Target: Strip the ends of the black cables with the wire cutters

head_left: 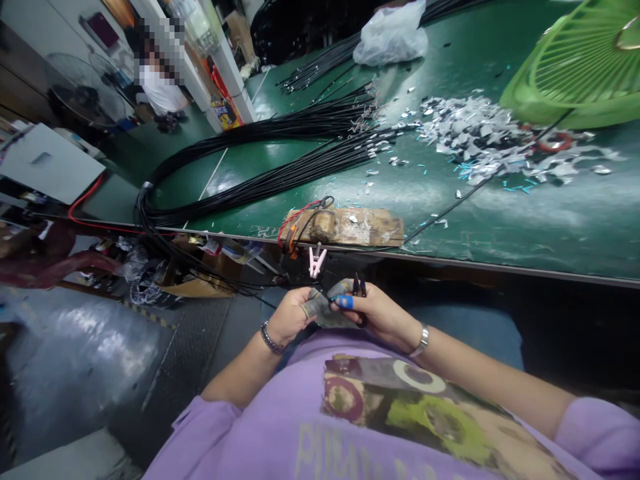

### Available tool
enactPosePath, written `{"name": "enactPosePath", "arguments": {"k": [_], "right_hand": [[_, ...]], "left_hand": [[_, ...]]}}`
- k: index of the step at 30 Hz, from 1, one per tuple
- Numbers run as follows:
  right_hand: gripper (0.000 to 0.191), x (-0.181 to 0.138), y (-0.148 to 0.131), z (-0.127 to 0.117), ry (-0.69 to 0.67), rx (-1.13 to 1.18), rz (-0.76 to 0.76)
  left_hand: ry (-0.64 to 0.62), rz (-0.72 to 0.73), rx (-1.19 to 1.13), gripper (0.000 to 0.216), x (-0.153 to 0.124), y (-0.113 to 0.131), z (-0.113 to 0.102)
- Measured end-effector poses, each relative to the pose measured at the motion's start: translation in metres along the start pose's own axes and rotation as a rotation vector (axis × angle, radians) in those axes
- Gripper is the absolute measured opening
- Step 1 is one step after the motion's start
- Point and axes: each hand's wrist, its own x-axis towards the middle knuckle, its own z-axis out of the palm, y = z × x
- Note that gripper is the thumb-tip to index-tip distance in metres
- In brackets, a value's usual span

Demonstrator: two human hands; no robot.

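Both hands meet in front of my lap, just below the table edge. My left hand (294,315), with grey tape on its fingers, is closed around a thin black cable (267,303) that reaches it from the left. My right hand (379,312), with blue tape on a finger, grips a small dark hand tool like pliers or cutters (357,287); its two ends stick up from the grip. The fingertips of both hands come together at the cable's end, and the exact contact is too small to make out. A pink clip (315,263) hangs at the table edge just above them.
A worn wooden block (385,228) sits on the edge of the green table (300,193). Black cable bundles (260,183) curve across the left. Foil scraps (465,127), a green fan (575,73) and a plastic bag (393,33) lie farther back. A person (163,87) is behind.
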Motion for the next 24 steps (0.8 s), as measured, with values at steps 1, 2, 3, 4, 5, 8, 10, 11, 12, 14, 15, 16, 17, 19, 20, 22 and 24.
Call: {"name": "enactPosePath", "arguments": {"k": [1, 2, 3, 4, 5, 8, 10, 11, 12, 14, 15, 16, 17, 19, 20, 22, 24], "right_hand": [[0.023, 0.0008, 0.0004, -0.0009, -0.020, 0.034, 0.022], [0.020, 0.0015, 0.0005, -0.0017, -0.044, 0.066, 0.053], [0.017, 0.0020, 0.0004, -0.0024, -0.066, 0.091, 0.086], [0.015, 0.0024, 0.0002, -0.0029, -0.085, 0.108, 0.116], [0.014, 0.0027, -0.0002, -0.0032, -0.102, 0.115, 0.135], [0.014, 0.0028, -0.0011, -0.0026, -0.112, 0.114, 0.103], [0.018, 0.0022, -0.0015, -0.0017, -0.098, 0.135, 0.058], [0.021, 0.0018, -0.0017, -0.0014, -0.090, 0.145, 0.043], [0.024, 0.0013, -0.0019, -0.0012, -0.085, 0.150, 0.033], [0.029, 0.0004, -0.0020, -0.0010, -0.086, 0.139, 0.023], [0.032, -0.0001, -0.0019, -0.0009, -0.087, 0.131, 0.021], [0.034, -0.0005, -0.0017, -0.0007, -0.087, 0.126, 0.023], [0.036, -0.0009, -0.0013, -0.0003, -0.086, 0.122, 0.029], [0.039, -0.0014, 0.0001, 0.0011, -0.078, 0.115, 0.046], [0.040, -0.0015, 0.0010, 0.0019, -0.070, 0.106, 0.048], [0.042, -0.0011, 0.0025, 0.0031, -0.042, 0.049, 0.027], [0.040, 0.0002, 0.0031, 0.0020, 0.029, -0.090, -0.045]], "left_hand": [[-0.006, 0.002, -0.008, 0.055, -0.0004, 0.0006, 0.0011], [-0.014, 0.001, -0.019, 0.056, -0.0009, 0.0015, 0.0024], [-0.028, -0.004, -0.029, 0.056, -0.0013, 0.0025, 0.0036], [-0.041, -0.009, -0.039, 0.057, -0.0017, 0.0035, 0.0047], [-0.051, -0.012, -0.049, 0.057, -0.0021, 0.0043, 0.0054], [-0.059, 0.000, -0.064, 0.056, -0.0026, 0.0058, 0.0056], [-0.055, 0.025, -0.069, 0.057, -0.0028, 0.0061, 0.0045], [-0.057, 0.037, -0.070, 0.057, -0.0029, 0.0061, 0.0040], [-0.057, 0.047, -0.072, 0.057, -0.0029, 0.0060, 0.0035], [-0.057, 0.057, -0.072, 0.056, -0.0031, 0.0059, 0.0031], [-0.054, 0.057, -0.071, 0.056, -0.0031, 0.0059, 0.0030], [-0.050, 0.055, -0.069, 0.056, -0.0032, 0.0059, 0.0031], [-0.045, 0.052, -0.069, 0.056, -0.0032, 0.0059, 0.0033], [-0.035, 0.046, -0.079, 0.057, -0.0032, 0.0058, 0.0038], [-0.032, 0.048, -0.084, 0.056, -0.0032, 0.0056, 0.0041], [-0.025, 0.069, -0.089, 0.055, -0.0030, 0.0047, 0.0048], [0.006, 0.108, -0.086, 0.053, -0.0024, 0.0030, 0.0055]]}}
